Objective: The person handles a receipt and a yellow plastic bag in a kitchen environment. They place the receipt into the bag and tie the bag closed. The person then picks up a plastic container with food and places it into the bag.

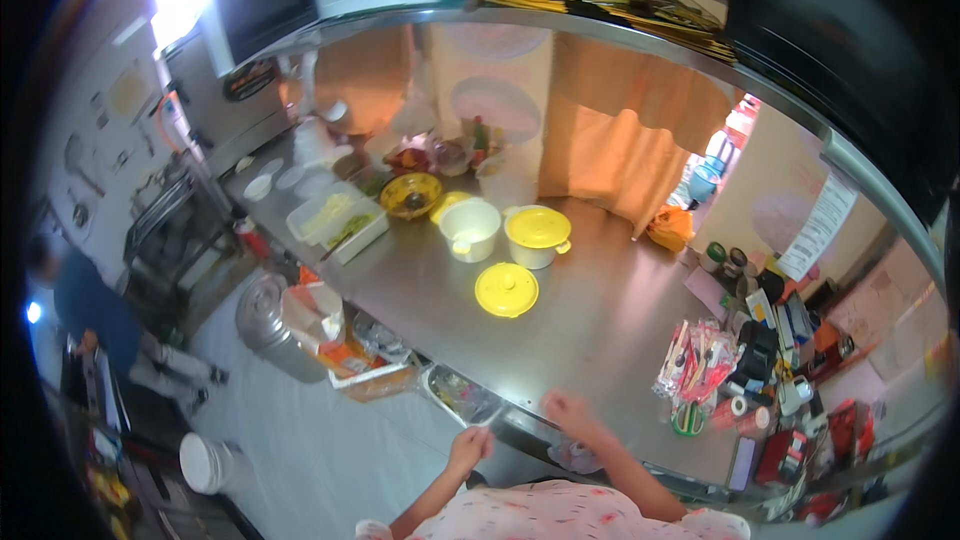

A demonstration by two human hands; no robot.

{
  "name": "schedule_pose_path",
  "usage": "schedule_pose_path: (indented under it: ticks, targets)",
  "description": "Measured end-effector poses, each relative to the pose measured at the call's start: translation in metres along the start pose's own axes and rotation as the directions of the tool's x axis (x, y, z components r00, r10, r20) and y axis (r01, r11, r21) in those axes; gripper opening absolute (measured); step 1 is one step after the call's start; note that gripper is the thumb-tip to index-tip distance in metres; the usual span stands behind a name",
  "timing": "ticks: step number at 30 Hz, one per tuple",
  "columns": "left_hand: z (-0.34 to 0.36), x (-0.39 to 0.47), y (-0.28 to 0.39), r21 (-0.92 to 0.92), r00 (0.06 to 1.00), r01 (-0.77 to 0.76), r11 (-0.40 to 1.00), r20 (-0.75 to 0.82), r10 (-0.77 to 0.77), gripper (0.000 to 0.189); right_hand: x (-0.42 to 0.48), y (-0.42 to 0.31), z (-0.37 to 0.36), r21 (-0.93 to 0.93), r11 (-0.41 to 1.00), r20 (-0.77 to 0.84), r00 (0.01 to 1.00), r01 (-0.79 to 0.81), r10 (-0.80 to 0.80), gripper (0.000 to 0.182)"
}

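Observation:
My left hand (471, 447) is loosely curled in front of my body, just off the near edge of the steel counter (600, 330). Over that edge, further right, is my right hand (568, 412), blurred, its fingers bent; whether either hand holds something small cannot be told. Beyond them a yellow lid with a knob (507, 290) lies on the counter. Behind it stand an uncovered white pot (470, 231) and a white pot covered by a yellow lid (538, 228). To their left are a yellow bowl (411, 196) and a plastic tub of cut vegetables (337, 221).
Packaged utensils (697, 360), green-handled scissors (688, 418) and tape rolls lie at the right. An open drawer or tray (461, 394) sits below the counter's edge. On the floor at left are a metal pot (270, 315) and a white bucket (206, 463); a person (101, 300) stands beyond.

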State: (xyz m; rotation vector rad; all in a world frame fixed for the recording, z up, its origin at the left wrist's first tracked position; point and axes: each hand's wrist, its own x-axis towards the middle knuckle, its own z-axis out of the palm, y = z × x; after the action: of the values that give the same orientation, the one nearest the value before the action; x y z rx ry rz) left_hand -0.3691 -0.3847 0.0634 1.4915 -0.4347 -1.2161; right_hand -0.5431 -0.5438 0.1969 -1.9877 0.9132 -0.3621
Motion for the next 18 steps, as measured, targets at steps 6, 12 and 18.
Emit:
schedule_pose_path:
  ticks: [6, 12, 18]
  targets:
    - [0.061, -0.011, -0.003, 0.075, 0.986, 0.006, 0.997, 0.164, -0.018, 0.025, 0.033, -0.182, -0.169, -0.375, 0.721, -0.361, 0.625, 0.582, -0.692, 0.014]
    - [0.046, -0.018, 0.001, 0.265, 0.988, -0.143, 0.954, 0.098, 0.121, 0.021, 0.085, -0.332, -0.245, -0.853, 0.27, -0.267, 0.072, 0.446, -0.961, 0.014]
    - [-0.037, -0.008, -0.036, 0.272, 0.98, -0.174, 0.946, -0.048, 0.194, 0.018, 0.153, -0.396, -0.293, -0.898, 0.428, -0.399, 0.588, -0.097, -0.704, 0.028]
